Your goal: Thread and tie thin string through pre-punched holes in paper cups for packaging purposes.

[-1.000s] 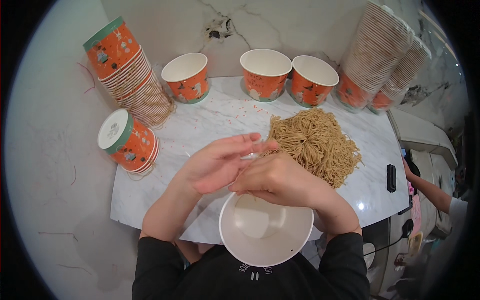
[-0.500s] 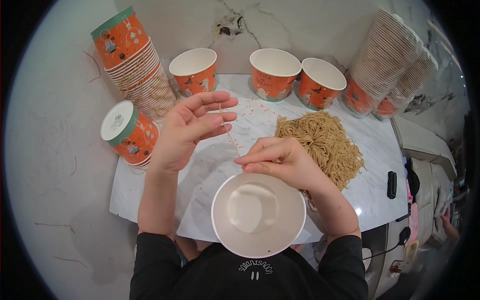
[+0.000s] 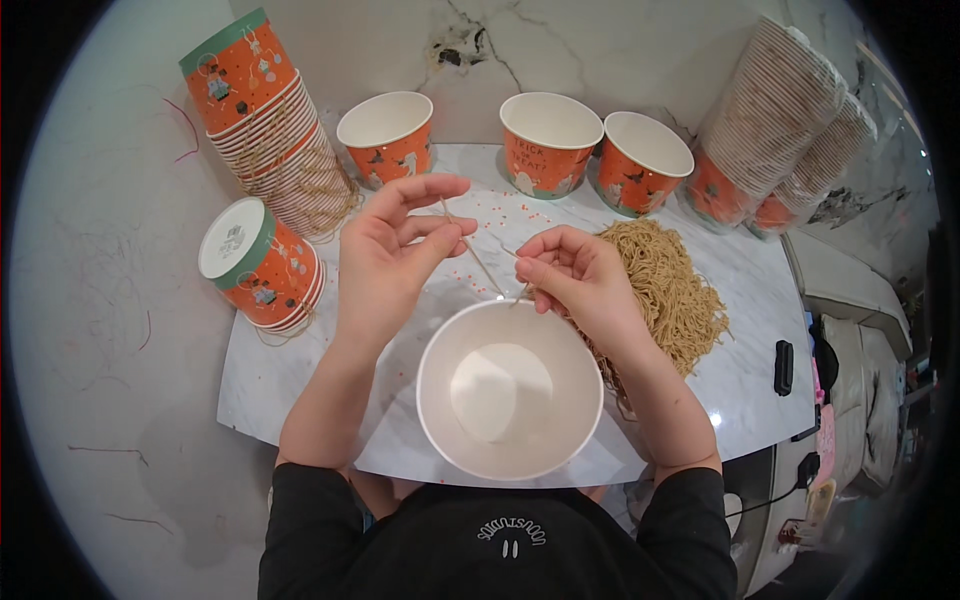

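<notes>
My left hand (image 3: pixel 388 258) pinches a thin tan string (image 3: pixel 484 270) between thumb and fingers, its index finger stretched above. Across from it, my right hand (image 3: pixel 588 290) is closed on the string's other part, fingers curled. The strands meet at the far rim of a white-lined paper bucket (image 3: pixel 510 460), which stands on the table close to my body, open side up. Whether the string passes through the rim is too small to tell. Beside my right hand lies a heap of tan strings (image 3: pixel 675 285).
Three orange paper buckets (image 3: pixel 385 145) stand along the back of the marble-patterned table (image 3: pixel 270 390). At the left lean stacked buckets with strings (image 3: pixel 275 150) and a shorter inverted stack (image 3: pixel 265 270). Wrapped bucket stacks (image 3: pixel 770 120) stand back right; a black object (image 3: pixel 784 370) lies near the right edge.
My right hand has lifted and moved right from the bucket's rim, with fingers now curled. My left hand has shifted slightly right. The bucket has moved away from my body.
</notes>
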Tool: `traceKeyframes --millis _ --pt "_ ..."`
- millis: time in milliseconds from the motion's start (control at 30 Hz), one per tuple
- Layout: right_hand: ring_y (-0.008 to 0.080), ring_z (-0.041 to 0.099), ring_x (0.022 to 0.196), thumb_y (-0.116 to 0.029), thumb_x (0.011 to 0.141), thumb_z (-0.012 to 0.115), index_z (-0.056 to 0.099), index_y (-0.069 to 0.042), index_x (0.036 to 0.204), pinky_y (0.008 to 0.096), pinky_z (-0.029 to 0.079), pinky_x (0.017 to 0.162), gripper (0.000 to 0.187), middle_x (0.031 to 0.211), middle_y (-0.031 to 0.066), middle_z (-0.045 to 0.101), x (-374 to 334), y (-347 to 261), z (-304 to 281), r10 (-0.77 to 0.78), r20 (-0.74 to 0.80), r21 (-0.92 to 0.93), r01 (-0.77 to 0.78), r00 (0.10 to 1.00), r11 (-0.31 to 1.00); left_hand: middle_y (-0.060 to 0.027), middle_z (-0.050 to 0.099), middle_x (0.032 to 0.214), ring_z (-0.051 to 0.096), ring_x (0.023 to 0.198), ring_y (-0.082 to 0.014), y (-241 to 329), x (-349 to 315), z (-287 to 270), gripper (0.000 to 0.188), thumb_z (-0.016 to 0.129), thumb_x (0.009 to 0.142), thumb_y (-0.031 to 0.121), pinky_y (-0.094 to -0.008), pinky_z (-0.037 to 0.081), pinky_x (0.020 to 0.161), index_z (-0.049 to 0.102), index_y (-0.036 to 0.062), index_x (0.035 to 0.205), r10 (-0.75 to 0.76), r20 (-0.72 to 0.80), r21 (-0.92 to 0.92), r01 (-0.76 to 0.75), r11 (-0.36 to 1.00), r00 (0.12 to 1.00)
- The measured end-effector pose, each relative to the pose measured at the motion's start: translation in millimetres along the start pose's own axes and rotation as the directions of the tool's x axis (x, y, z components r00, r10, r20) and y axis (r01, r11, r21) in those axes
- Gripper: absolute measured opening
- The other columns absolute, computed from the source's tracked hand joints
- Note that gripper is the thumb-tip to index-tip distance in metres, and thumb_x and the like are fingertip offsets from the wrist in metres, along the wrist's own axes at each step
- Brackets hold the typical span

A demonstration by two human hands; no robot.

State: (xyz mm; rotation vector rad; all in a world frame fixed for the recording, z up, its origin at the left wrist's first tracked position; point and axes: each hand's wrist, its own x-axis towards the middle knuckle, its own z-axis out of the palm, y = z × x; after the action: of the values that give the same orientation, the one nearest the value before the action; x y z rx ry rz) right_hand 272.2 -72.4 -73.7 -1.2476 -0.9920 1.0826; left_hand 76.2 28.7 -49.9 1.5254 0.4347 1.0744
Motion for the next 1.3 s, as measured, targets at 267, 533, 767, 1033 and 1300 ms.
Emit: traceKeyframes --millis 267,533,767,1033,1300 --pt "0.0 0.058 0.061 -0.011 0.094 0.07 0.072 0.001 0.096 0.0195 0.047 0.054 0.012 0.082 -0.0014 0.07 -3.3 11.1 10.7 -0.056 0.057 -0.187 0.065 0.997 0.98 -0.0202 0.064 0.134 0.073 0.103 -0.0193 -3.2 -4.0 8.5 0.039 0.067 0.093 -0.004 -0.028 0.061 0.083 0.057 -0.0065 0.13 0.041 0.056 -0.041 -0.038 0.998 0.998" --pt "-0.0027 0.049 0.065 -0.014 0.1 0.067 0.067 -0.002 0.1 0.0176 0.038 0.055 0.011 0.081 -0.0072 0.062 -2.7 21.9 16.5 -0.07 0.242 -0.194 0.119 0.968 0.974 -0.0167 0.069 0.125 0.073 0.098 -0.0173 -29.7 14.9 -13.2 0.039 0.065 0.096 0.001 -0.0278 0.059 0.08 0.054 -0.0003 0.133 -0.21 0.152 0.29 0.159 0.944 0.966" --pt "-0.0025 0.045 0.062 -0.014 0.102 0.063 0.064 -0.004 0.103 0.0183 0.035 0.054 0.01 0.08 -0.0091 0.058 0.5 20.8 14.2 -0.054 0.22 -0.074 0.072 0.974 0.995 -0.0104 0.077 0.093 0.074 0.088 -0.0184 -7.2 3.9 -15.9 0.03 0.064 0.09 -0.001 -0.0279 0.057 0.076 0.054 -0.0005 0.119 -0.375 0.296 0.38 0.252 0.89 0.879" --pt "-0.0006 0.048 0.064 -0.011 0.097 0.068 0.064 -0.003 0.105 0.0187 0.04 0.056 0.012 0.086 -0.0036 0.063 1.1 23.5 12.1 -0.133 0.171 -0.188 0.165 0.976 0.968 -0.0077 0.074 0.091 0.071 0.085 -0.0109 -17.6 8.9 -13.6 0.046 0.082 0.08 0.005 -0.0243 0.054 0.073 0.054 0.0017 0.117 -0.451 0.349 0.252 0.381 0.889 0.821" --pt "0.0013 0.053 0.068 -0.009 0.095 0.071 0.062 -0.002 0.108 0.0195 0.046 0.061 0.017 0.088 -0.0015 0.062 0.6 21.3 10.4 -0.192 0.176 -0.191 0.224 0.966 0.956 -0.0026 0.071 0.086 0.065 0.079 -0.0076 -26.2 13.0 -18.2 0.03 0.084 0.08 0.007 -0.0229 0.051 0.072 0.067 0.0016 0.104 -0.449 0.443 0.234 0.383 0.893 0.776"
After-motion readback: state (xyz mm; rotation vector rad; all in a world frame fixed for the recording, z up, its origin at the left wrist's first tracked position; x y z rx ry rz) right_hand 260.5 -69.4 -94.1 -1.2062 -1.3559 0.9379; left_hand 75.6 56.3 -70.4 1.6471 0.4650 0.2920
